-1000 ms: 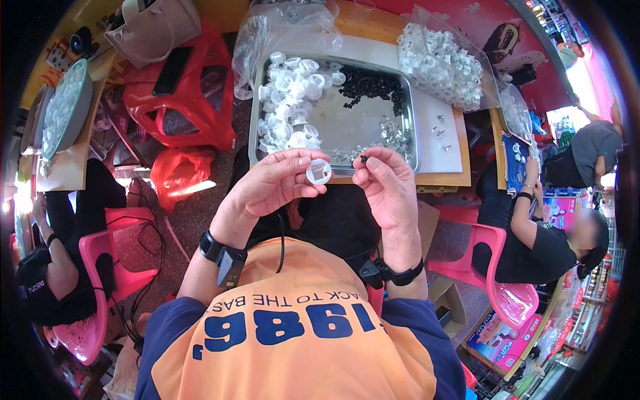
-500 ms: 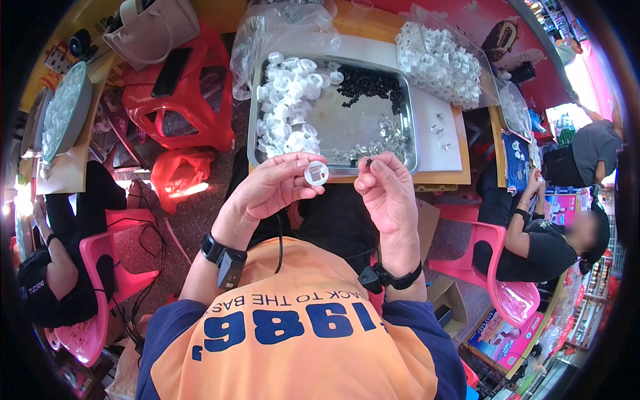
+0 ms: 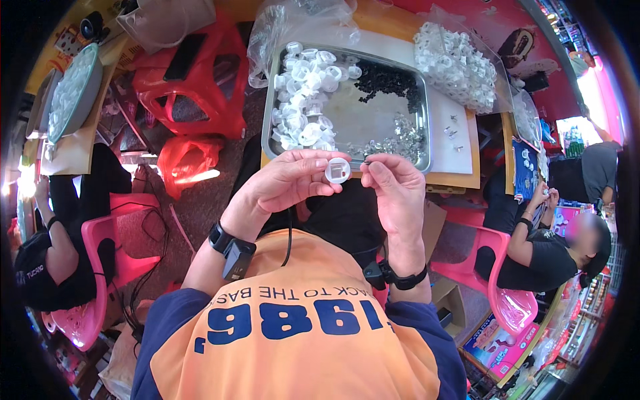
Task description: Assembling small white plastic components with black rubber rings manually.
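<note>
Between the thumb and fingers of my left hand point(image 3: 283, 181) is a round white plastic part point(image 3: 338, 171) with a squarish recess and a small reddish-brown spot inside. My right hand point(image 3: 398, 190) pinches a tiny dark piece point(image 3: 365, 163), held just right of the white part; I cannot tell whether they touch. Beyond both hands lies a metal tray point(image 3: 347, 110). Its left side carries a heap of similar round white parts point(image 3: 300, 100). Small black pieces point(image 3: 393, 83) lie at its far right, small shiny metal pieces point(image 3: 405, 137) at its near right.
Right of the tray, a clear bag of white parts point(image 3: 453, 67) and a few loose metal pieces point(image 3: 455, 132) lie on the table. A crumpled clear bag point(image 3: 300, 23) sits behind. A red stool point(image 3: 180, 110) stands left. People sit on pink chairs at both sides.
My right hand has brought the dark piece closer to the round white part, whose recess now faces up more plainly. The whole view has shifted slightly.
</note>
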Demonstrator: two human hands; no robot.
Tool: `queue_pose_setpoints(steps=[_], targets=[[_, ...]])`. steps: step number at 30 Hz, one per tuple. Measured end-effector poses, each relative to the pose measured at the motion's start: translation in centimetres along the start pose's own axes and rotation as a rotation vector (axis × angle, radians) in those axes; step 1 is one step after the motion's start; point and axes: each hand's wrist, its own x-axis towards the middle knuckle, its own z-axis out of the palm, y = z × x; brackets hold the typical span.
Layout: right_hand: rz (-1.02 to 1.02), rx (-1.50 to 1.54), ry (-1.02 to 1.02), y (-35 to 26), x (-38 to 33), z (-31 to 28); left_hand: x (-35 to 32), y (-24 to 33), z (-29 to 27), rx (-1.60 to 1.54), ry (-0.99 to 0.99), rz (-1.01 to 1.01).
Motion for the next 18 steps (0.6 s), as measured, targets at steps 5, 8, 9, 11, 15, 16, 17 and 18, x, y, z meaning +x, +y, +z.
queue_pose_setpoints(steps=[5,8,9,11,15,16,17,18], targets=[[-0.149,-0.291,-0.053,0.2,0.0,0.7,-0.2,0.1,0.3,0.021,0.014,-0.014],[-0.08,-0.426,-0.033,-0.4,-0.3,1.4,-0.1,-0.1,0.7,0.02,0.016,0.001],[-0.078,-0.426,-0.035,-0.3,-0.3,1.5,-0.2,-0.1,0.8,0.019,0.014,0.018],[-0.299,-0.744,-0.05,-0.2,-0.1,1.6,-0.2,-0.2,0.6,0.031,0.013,0.026],[-0.423,-0.915,-0.1,-0.3,0.1,1.7,-0.1,-0.3,0.3,0.053,0.011,0.041],[-0.451,-0.964,-0.102,-0.3,0.1,1.9,-0.1,-0.4,0.3,0.053,0.012,0.042],[-0.48,-1.012,-0.104,-0.3,0.1,2.0,-0.1,-0.4,0.3,0.056,0.015,0.041],[-0.48,-1.012,-0.103,-0.2,0.1,2.0,-0.1,-0.4,0.3,0.06,0.016,0.039]])
